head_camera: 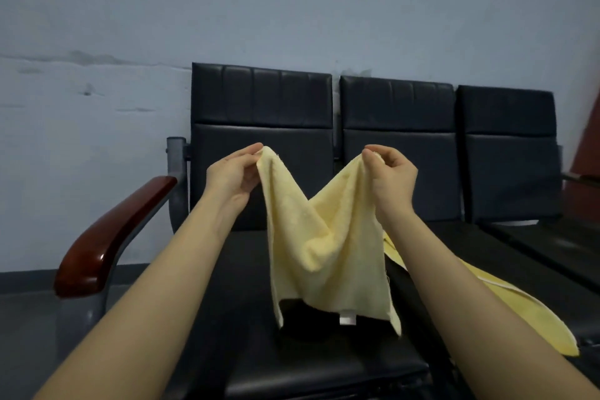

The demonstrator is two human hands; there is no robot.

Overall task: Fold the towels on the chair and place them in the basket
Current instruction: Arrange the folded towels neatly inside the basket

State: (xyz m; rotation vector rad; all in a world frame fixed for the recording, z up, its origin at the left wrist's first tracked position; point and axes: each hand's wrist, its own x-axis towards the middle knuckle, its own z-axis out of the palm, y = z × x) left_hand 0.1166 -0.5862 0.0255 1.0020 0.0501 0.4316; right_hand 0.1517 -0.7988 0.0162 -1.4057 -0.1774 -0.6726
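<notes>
The pale yellow towel (pixel 324 243) hangs in the air over the front half of the black chair seat (pixel 246 318), long axis running up and down, top edge sagging into a V, white tag at the bottom. The left hand (pixel 232 177) pinches the top left corner, the right hand (pixel 391 175) pinches the top right. A second yellow towel (pixel 519 312), I think unfolded, lies across the seat's right edge.

Held towel (pixel 324 247) hangs above chair (pixel 259 318) seat, between left hand (pixel 232 177) and right hand (pixel 391 177). Second towel (pixel 519 308) lies on seat, right of it. Armrest (pixel 110 237) at chair's left.
</notes>
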